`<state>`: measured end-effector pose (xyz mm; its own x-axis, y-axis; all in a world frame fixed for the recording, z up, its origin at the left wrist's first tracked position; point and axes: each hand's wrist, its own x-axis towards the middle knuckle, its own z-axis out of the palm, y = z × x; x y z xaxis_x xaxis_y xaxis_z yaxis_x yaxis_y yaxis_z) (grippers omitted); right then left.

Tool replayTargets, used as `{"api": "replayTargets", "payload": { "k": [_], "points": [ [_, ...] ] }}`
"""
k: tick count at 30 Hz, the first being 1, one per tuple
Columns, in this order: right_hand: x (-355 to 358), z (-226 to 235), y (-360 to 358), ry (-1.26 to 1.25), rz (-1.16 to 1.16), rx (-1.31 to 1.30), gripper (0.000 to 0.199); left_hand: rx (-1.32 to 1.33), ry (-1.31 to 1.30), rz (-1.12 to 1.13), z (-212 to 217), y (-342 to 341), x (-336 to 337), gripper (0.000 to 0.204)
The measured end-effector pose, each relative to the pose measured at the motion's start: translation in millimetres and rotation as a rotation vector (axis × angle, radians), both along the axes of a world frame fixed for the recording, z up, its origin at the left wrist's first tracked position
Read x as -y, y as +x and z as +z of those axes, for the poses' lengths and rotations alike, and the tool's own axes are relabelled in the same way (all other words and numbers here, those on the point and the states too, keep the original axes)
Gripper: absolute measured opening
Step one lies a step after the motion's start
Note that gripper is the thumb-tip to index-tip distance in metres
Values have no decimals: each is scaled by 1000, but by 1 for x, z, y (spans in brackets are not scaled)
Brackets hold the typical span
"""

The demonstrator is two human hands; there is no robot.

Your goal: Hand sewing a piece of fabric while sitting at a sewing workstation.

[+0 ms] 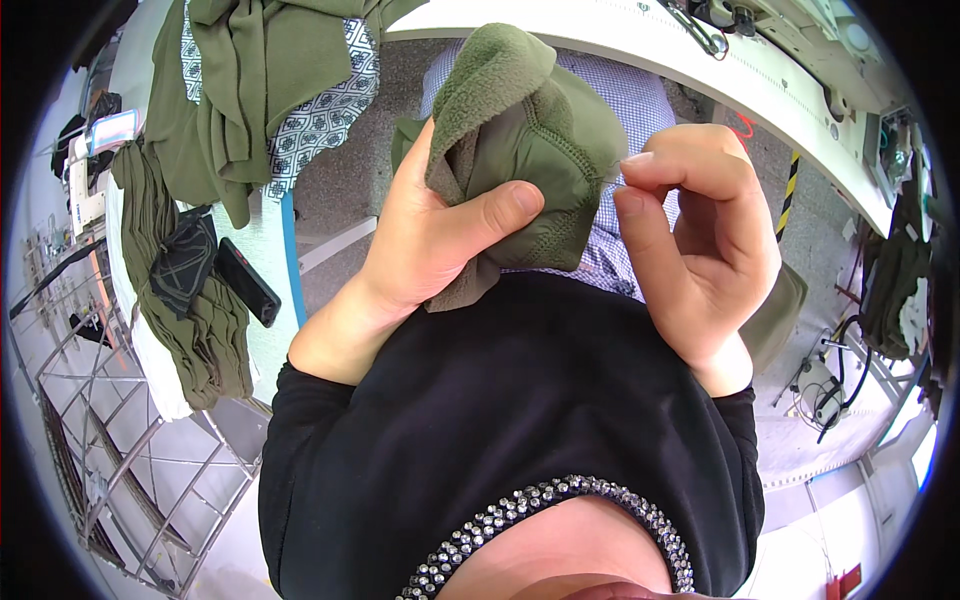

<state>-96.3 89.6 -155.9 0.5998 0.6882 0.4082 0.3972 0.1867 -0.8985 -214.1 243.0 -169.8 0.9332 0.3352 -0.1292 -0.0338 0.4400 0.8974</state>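
My left hand [440,230] grips an olive green fleece-lined garment piece [560,150] in front of my chest, its thumb lying across the smooth side. The fuzzy lining is folded outward at the top and left, and a curved stitched seam runs down the smooth side. Just right of that seam, my right hand [700,215] has thumb and forefinger pinched together. A faint fine thread [609,181] seems to run from the seam to those fingertips. The left fingers are mostly hidden behind the cloth.
More olive cloth with a patterned blue-and-white lining [320,120] hangs at the upper left. Below it lie a stack of olive pieces [205,340], a black mesh item [185,260] and a black phone-like device [247,282]. A white sewing-machine table [800,120] curves along the far right.
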Motion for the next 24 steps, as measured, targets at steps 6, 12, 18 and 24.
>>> {"api": "replayTargets", "payload": {
  "k": [6,12,18,24],
  "points": [
    [-1,-4,2,-14,-47,66,23,-40,-50,8,2,-3,0,63],
    [1,-4,3,-9,-53,-15,23,-40,-27,2,3,-2,-1,62],
    [2,-5,3,11,-58,-12,23,-15,-27,1,2,0,-1,63],
    [2,-6,3,27,-47,-25,23,-50,-6,11,5,2,2,69]
  ]
}}
